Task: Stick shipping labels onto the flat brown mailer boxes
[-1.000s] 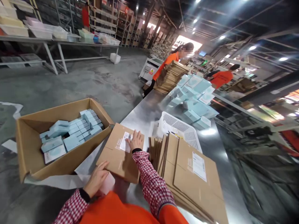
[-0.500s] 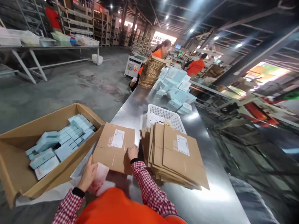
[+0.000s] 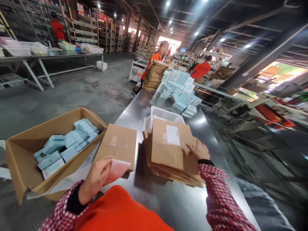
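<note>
My left hand (image 3: 97, 175) is closed on a pinkish-white paper sheet (image 3: 119, 168), held over the near edge of a flat cardboard carton (image 3: 122, 138). Printed lettering shows on that carton, and no label is seen on its visible face. Farther right, my right hand (image 3: 199, 150) grips the right side of another flat carton (image 3: 166, 154), its index finger stretched across the cardboard. This carton bears a white label (image 3: 173, 135) and lies atop a stack of flat cartons (image 3: 168, 175). My right thumb is hard to make out.
An open cardboard box (image 3: 21, 160) with light-blue boxes stands left of the metal table (image 3: 154, 202). Behind the stack is a white perforated basket (image 3: 166, 113). Light-blue boxes (image 3: 179, 86) and stacked cartons (image 3: 154, 75) lie farther back, near a person in orange (image 3: 156, 57).
My right hand has moved right with the labelled carton onto the stack, exposing an unlabelled carton on the left. My left hand has brought the paper sheet right, over that carton's near edge.
</note>
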The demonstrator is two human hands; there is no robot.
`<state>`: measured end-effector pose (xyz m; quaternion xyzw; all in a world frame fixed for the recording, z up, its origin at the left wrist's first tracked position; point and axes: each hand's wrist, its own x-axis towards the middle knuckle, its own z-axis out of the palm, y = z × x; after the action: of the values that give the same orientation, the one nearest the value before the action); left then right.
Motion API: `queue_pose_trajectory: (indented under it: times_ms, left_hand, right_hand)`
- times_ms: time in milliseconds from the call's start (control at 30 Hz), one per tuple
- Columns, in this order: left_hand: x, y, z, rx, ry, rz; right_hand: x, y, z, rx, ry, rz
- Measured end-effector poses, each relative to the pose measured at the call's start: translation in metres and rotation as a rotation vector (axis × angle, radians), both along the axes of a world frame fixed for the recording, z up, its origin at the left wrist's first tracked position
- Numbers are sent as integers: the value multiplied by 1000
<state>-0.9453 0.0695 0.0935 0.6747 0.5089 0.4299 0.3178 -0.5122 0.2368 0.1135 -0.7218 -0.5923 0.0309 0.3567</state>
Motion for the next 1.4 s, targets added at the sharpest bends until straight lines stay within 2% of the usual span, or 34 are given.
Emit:
queue_pose_trajectory:
  times_ms: [33,67,100,133,167,200,233,300,400,467,533,600,700,800,900,1000,1067,1133,1267,1333,1400]
  left_hand:
    - [7,-1,9,21,-3,-5]
    - [14,-1,16,41,-9,-4]
    - [19,0,21,61,-19,6]
    - [22,2,24,78,-34,30]
    - [22,6,25,91,-49,67]
    - [19,10,24,93,-58,111]
    - [12,14,20,84,-58,161]
    - [-8,21,8,50,-16,273]
    - [-40,20,-16,46,117,427]
    - [-48,10,-29,56,170,359]
    - [-42,-1,-36,-6,160,202]
    - [-29,-7,-39,-96,104,128]
    - [-12,-5,-48,-162,10,184]
    - [-6,3,-64,-181,-23,226]
    - [-8,14,-81,-156,51,285]
    - [-15,26,-99,-147,134,338]
    - [-24,31,-112,-156,157,332]
    - [-38,31,-127,-163,187,277]
    - [-62,22,-156,-159,264,159]
    - [-67,20,-168,-136,294,130]
    - [-65,23,-178,-105,306,104]
  right_hand:
    - [-21,-15,-3,-13,78,95]
    - [-52,-34,-9,-37,214,253]
    - [-89,-55,-19,-103,373,506]
    - [-129,-76,-31,-278,491,826]
    - [-169,-97,-45,-445,573,1083]
    - [-203,-114,-58,-540,697,1213]
    - [-231,-128,-69,-625,840,1256]
    - [-262,-143,-87,-657,1036,1185]
    - [-262,-136,-95,-590,1065,1065]
    - [-252,-127,-93,-577,1002,1077]
    - [-248,-121,-90,-578,937,1108]
    - [-250,-119,-90,-578,908,1123]
    - [-258,-115,-97,-571,916,1056]
    - [-263,-107,-107,-488,822,931]
    - [-270,-101,-117,-395,721,880]
    - [-282,-92,-128,-324,711,856]
    - [-288,-72,-134,-322,746,810]
    - [-289,-38,-140,-333,760,686]
    - [-286,49,-147,-288,386,346]
    - [-287,81,-153,-311,232,319]
    - [-291,97,-161,-362,181,357]
